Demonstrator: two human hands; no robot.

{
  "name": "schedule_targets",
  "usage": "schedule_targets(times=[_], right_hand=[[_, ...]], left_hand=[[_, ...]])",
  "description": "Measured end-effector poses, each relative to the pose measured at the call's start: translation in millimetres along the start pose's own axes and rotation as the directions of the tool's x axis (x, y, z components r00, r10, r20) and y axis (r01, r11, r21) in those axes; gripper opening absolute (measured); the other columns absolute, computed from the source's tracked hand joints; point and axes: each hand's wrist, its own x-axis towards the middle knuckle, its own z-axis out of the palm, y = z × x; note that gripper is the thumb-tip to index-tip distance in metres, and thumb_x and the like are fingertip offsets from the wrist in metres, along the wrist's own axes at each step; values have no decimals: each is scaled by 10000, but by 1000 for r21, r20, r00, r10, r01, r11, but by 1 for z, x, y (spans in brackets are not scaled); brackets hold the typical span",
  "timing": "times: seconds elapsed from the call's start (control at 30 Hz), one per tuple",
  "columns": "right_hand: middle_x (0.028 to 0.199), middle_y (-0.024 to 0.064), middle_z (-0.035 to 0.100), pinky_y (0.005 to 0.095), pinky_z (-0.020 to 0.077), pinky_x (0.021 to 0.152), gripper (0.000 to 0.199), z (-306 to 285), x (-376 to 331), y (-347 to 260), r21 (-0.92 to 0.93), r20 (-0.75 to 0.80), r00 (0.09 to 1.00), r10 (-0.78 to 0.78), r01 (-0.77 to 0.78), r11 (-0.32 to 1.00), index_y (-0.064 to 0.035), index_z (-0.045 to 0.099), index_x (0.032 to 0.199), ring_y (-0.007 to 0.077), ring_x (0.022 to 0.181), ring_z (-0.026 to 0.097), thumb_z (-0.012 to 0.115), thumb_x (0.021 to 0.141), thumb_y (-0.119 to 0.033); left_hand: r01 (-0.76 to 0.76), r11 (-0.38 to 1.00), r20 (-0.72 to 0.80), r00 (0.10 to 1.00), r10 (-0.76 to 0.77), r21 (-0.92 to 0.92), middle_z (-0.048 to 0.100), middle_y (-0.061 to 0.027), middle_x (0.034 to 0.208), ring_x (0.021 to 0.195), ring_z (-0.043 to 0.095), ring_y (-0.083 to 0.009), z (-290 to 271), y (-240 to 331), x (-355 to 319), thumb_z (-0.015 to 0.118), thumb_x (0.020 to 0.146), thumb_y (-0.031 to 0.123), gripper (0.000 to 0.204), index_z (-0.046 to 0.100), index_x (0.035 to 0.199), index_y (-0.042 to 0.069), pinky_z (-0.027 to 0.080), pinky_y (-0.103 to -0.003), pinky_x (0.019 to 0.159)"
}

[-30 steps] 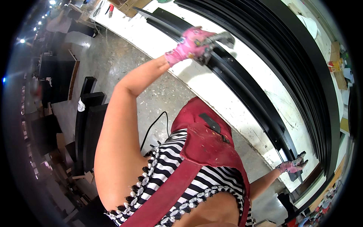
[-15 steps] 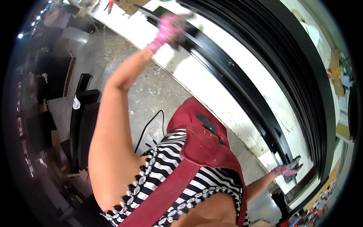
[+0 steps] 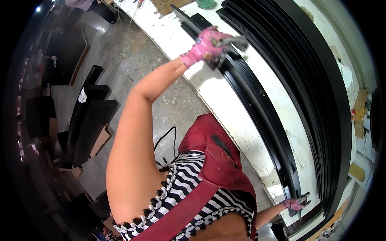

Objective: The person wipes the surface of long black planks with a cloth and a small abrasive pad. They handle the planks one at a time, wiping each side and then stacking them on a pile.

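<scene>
Long black boards or strips [image 3: 263, 100], stacked or nested, lie along a white worktable [image 3: 241, 106]. My left hand [image 3: 213, 45], in a pink glove with grey-coated fingers, reaches across them near their far end. Its fingers bend over one edge and the thumb over the other. At the near end my right hand [image 3: 295, 203], gloved alike, rests on the strip with its fingers stretched out and spread over the edge. Its underside is hidden.
A stack of long black profiles [image 3: 317, 120] runs along the table's far side. At the back are a cardboard box [image 3: 171, 5] and a green container [image 3: 205, 3]. More black pieces [image 3: 90, 124] stand on the concrete floor to my left. A black cable [image 3: 165, 134] hangs beside me.
My view has turned, so the table and strips appear shifted. My left hand, blurred before, now shows clearly on the strips. The right hand stays at their near end.
</scene>
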Motion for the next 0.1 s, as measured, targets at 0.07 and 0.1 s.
schedule_targets(times=[0.07, 0.1], right_hand=[[1119, 186, 664, 377, 510, 932, 437, -3, 5, 8, 15, 18, 984, 179, -180, 984, 2, 519, 1331, 276, 1024, 643, 619, 963, -212], [1119, 186, 664, 377, 510, 932, 437, 1, 5, 6, 16, 21, 984, 176, -177, 984, 2, 519, 1331, 276, 1024, 643, 619, 963, -212]], left_hand=[[-14, 997, -143, 989, 26, 80, 709, -63, 1115, 1216, 560, -234, -21, -60, 17, 732, 828, 306, 418, 662, 1232, 229, 191, -425, 1209], [-51, 993, -135, 989, 65, 108, 679, -107, 1190, 1340, 426, -333, -38, -88, 28, 698, 848, 435, 449, 658, 1240, 219, 136, -431, 1219]])
